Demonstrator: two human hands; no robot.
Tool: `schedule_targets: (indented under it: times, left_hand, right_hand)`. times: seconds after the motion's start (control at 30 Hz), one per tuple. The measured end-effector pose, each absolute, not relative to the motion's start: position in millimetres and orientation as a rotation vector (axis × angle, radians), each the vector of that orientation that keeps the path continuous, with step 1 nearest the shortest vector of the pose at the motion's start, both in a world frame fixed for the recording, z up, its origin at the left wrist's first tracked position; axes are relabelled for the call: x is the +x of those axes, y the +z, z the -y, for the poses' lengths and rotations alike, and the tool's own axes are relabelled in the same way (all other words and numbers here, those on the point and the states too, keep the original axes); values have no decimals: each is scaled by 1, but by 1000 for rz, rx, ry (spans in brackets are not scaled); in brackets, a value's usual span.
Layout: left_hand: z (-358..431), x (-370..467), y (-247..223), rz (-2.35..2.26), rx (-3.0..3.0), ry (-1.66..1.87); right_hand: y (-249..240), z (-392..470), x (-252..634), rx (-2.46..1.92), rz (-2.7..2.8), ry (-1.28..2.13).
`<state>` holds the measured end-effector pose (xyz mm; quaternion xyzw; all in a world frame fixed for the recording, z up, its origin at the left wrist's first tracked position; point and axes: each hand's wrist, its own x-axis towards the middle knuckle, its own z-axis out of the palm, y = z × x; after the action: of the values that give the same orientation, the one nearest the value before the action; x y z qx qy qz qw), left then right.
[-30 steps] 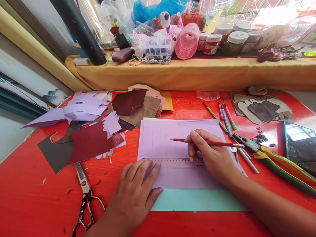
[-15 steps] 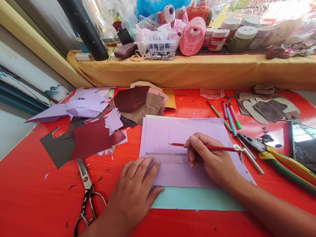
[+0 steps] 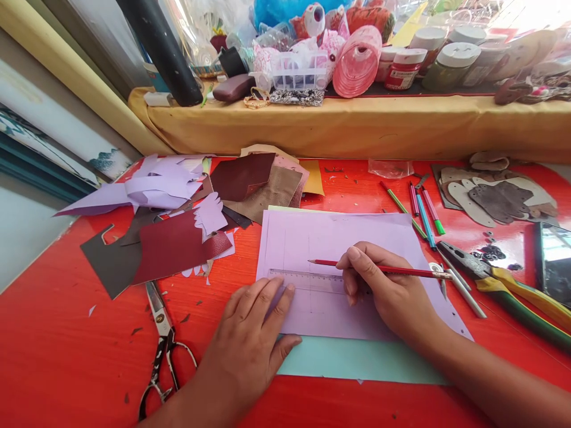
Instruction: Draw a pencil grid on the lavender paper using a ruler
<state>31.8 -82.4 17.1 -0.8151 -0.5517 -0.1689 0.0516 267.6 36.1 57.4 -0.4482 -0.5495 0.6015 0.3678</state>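
Observation:
A sheet of purple paper [image 3: 339, 229] with thin pencil lines lies over a pale green sheet [image 3: 357, 359]. Across the purple paper rests a clear ruler [image 3: 314, 280], slightly tilted, its right end partly covered by my right hand. My left hand [image 3: 254, 333] lies flat, fingers apart, with the fingertips on the paper by the ruler's left end. My right hand [image 3: 383, 279] is closed around a red pencil [image 3: 325, 262], whose tip points left, just above the ruler near a drawn vertical line. Whether the tip touches the paper I cannot tell.
Scissors [image 3: 161, 339] lie at the left, below leather scraps [image 3: 172, 246] and purple paper offcuts [image 3: 165, 181]. To the right are pliers [image 3: 495, 276], felt-tip pens [image 3: 427, 220], leather cutouts [image 3: 495, 196] and a phone [image 3: 555, 255]. A cloth-covered ledge [image 3: 312, 128] holds jars and crafts.
The ruler's left end has shifted slightly up the sheet, so it now lies at a tilt. Both hands keep nearly the same pose. The whole view has shifted a little.

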Motion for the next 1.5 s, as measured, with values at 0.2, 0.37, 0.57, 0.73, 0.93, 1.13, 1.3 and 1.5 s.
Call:
schedule_targets:
  times: [0.2, 0.37, 0.57, 0.73, 0.93, 1.13, 1.3, 1.5]
  left_hand:
    - [82, 34, 19, 1683, -2483, -530]
    - [82, 35, 21, 1674, -2493, -540]
    - [83, 35, 21, 1713, -2493, -545]
    - [83, 35, 21, 1718, -2482, -553]
    - [82, 37, 22, 1711, -2482, -549]
    - [83, 37, 23, 1716, -2479, -524]
    - [83, 37, 23, 1713, -2479, -526]
    - [82, 36, 22, 1684, -2485, -482]
  right_hand:
    - [57, -35, 267, -1148, 1398, 1539]
    - [56, -35, 267, -1136, 1405, 1547]
    - [52, -40, 269, -1129, 1394, 1532]
    - [51, -42, 270, -1121, 1405, 1509]
    - [51, -41, 270, -1115, 1416, 1510]
    - [50, -40, 269, -1107, 1410, 1526]
    - [49, -41, 269, -1110, 1429, 1528]
    - [50, -41, 268, -1104, 1425, 1532]
